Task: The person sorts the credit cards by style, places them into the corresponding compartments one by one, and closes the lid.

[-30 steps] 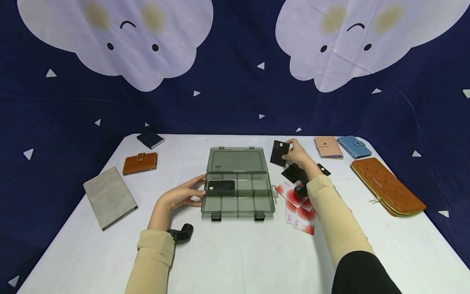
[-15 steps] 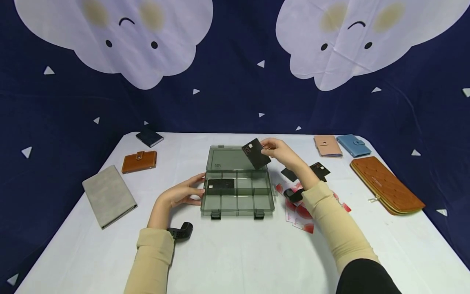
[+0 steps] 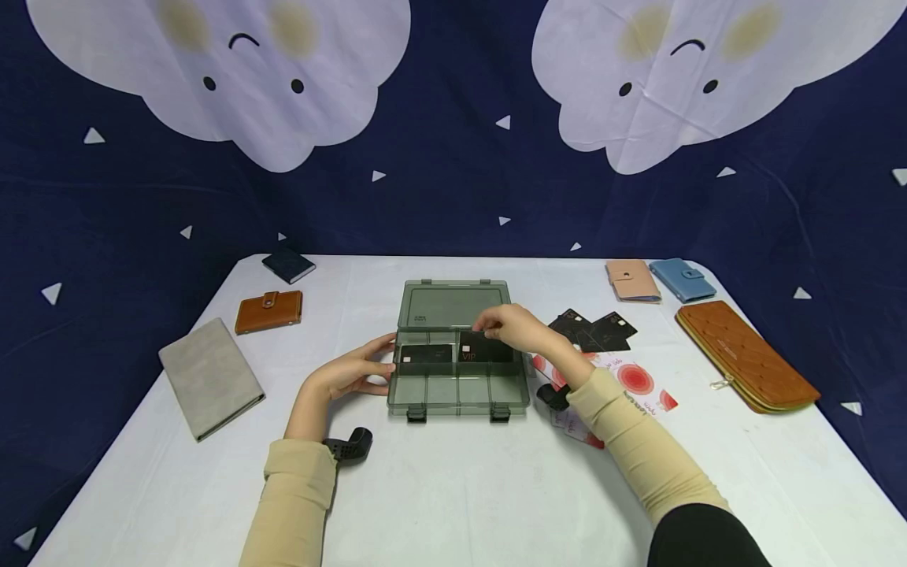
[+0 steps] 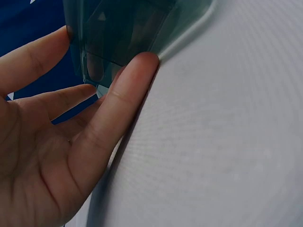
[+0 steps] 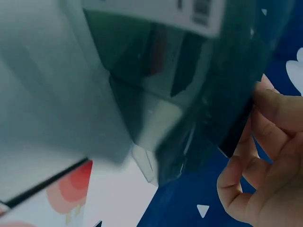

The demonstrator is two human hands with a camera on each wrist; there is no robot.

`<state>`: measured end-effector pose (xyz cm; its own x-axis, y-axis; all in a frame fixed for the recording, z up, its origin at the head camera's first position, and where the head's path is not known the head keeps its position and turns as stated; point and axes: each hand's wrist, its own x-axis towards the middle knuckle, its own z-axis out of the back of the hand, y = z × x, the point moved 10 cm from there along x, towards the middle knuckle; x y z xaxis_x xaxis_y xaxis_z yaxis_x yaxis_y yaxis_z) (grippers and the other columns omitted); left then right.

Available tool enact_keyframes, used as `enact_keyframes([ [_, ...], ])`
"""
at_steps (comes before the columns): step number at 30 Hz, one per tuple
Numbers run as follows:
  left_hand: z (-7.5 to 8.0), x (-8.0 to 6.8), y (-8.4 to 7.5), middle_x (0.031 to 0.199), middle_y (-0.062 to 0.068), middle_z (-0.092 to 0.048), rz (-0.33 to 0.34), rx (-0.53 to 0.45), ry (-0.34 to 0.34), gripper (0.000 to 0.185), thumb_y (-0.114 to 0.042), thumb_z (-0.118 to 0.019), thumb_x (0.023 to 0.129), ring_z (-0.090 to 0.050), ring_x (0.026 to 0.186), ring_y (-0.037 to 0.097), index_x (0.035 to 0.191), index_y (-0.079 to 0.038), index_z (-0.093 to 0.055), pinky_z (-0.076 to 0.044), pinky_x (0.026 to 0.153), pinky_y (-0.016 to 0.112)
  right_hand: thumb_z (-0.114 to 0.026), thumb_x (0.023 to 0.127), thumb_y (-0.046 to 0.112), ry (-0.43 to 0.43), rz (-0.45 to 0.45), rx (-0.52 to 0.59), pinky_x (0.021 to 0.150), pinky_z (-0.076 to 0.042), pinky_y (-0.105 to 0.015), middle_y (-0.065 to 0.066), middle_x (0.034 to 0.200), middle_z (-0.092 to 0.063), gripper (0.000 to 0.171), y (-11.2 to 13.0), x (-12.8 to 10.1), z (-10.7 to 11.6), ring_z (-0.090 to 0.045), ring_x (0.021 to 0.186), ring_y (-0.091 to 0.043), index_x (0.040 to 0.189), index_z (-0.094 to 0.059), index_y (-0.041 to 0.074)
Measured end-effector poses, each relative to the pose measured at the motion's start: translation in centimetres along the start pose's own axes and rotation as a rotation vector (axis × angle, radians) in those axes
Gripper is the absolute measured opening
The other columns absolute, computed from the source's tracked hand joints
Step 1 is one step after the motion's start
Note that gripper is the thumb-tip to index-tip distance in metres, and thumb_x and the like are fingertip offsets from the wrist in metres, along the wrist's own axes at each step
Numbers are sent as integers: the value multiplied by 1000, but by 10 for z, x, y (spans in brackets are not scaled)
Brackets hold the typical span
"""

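Black VIP card (image 3: 483,348): pinched at its upper edge by the right hand (image 3: 516,328), fingers curled on it; lower edge down in the rear middle compartment of the organiser box (image 3: 457,386). Gold lettering faces the camera.

Organiser box: smoky translucent plastic, lid (image 3: 453,305) thrown back flat toward the rear, two latches on the near edge. Stands at the middle of the desk (image 3: 453,488). A second black card (image 3: 427,353) lies in the rear left compartment.

Left hand (image 3: 356,372): fingers relaxed and spread, tips touching the box's left wall; holds nothing. In the left wrist view the thumb and forefinger (image 4: 122,101) bracket a corner of the box.

Hands stand at opposite sides of the box, left at its wall, right over its interior.

Desk: covered in white cloth. Right of the box: loose black cards (image 3: 594,331), white cards with red circles (image 3: 638,383). Further right: pink wallet (image 3: 633,281), blue wallet (image 3: 683,280), long tan quilted wallet (image 3: 747,356). Left: grey folder (image 3: 210,378), brown snap wallet (image 3: 269,311), dark navy wallet (image 3: 288,266).

Room: navy backdrop (image 3: 453,197) with white triangles and two white cloud faces.
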<state>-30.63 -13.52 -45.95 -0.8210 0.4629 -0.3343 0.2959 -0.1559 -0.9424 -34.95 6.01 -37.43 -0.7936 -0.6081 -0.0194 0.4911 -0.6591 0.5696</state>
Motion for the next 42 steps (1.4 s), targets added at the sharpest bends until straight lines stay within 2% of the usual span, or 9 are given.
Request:
enact_keyframes([
  [4, 0, 0, 0, 151, 19, -9, -4, 1, 1, 78, -4, -56, 88, -60, 89, 17, 150, -11, -8, -56, 77, 34, -57, 89, 4, -11, -2, -105, 79, -51, -39, -5, 94, -69, 15, 1, 0, -6, -63, 89, -22, 98, -68, 9],
  [8, -1, 0, -1, 152, 20, -7, -6, 0, 10, 78, -4, -55, 88, -60, 89, 18, 150, -9, -7, -56, 78, 35, -59, 87, 2, -39, 15, -214, 79, -52, -37, -6, 91, -69, 14, 5, -1, -9, -64, 87, -22, 96, -68, 9],
  [12, -2, 0, -1, 152, 20, -7, 0, -2, 8, 78, -4, -55, 88, -60, 89, 18, 150, -9, -7, -56, 78, 35, -61, 84, -1, -63, 72, -345, 77, -53, -35, -7, 94, -67, 17, 17, -5, -10, -63, 88, -24, 97, -69, 7],
  [17, -1, 1, 0, 152, 18, -9, 6, -7, -3, 78, -3, -56, 88, -60, 89, 17, 150, -11, -9, -56, 77, 35, -64, 82, 1, -91, 136, -560, 77, -54, -40, -7, 97, -67, 21, 28, -8, -15, -64, 88, -25, 100, -71, 9],
  [22, -2, 0, -1, 152, 18, -9, 0, -8, -1, 78, -3, -56, 88, -60, 88, 17, 150, -11, -9, -56, 77, 35, -61, 84, 1, -67, 131, -656, 75, -52, -45, -8, 98, -68, 22, 30, -8, -21, -64, 88, -26, 102, -70, 9],
  [30, -1, 0, 1, 152, 19, -7, 4, -9, 1, 78, -2, -55, 88, -60, 87, 16, 150, -10, -8, -56, 76, 34, -59, 85, 1, -6, 135, -646, 68, -53, -42, -6, 89, -69, 20, 28, -11, -25, -65, 79, -25, 98, -70, 10],
  [34, -1, 0, 0, 151, 21, -7, -8, -4, 11, 78, -2, -55, 88, -60, 87, 17, 149, -8, -6, -56, 76, 34, -60, 85, 0, 14, 142, -536, 76, -54, -40, -6, 99, -69, 24, 26, -16, -19, -65, 87, -24, 106, -69, 8],
  [38, -2, -1, -2, 151, 21, -8, -23, -2, 16, 81, -6, -59, 87, -61, 89, 19, 149, -9, -8, -56, 77, 35, -61, 85, 2, -48, 105, -395, 82, -53, -41, -7, 108, -67, 29, 15, -23, 3, -64, 96, -24, 114, -66, 7],
  [42, -5, -4, -6, 150, 23, -5, -55, -1, 54, 87, -15, -65, 85, -61, 90, 19, 149, -9, -8, -55, 79, 35, -61, 85, 5, -151, -9, -286, 81, -51, -45, -11, 102, -68, 27, -16, -34, 33, -63, 94, -28, 112, -65, 5],
])
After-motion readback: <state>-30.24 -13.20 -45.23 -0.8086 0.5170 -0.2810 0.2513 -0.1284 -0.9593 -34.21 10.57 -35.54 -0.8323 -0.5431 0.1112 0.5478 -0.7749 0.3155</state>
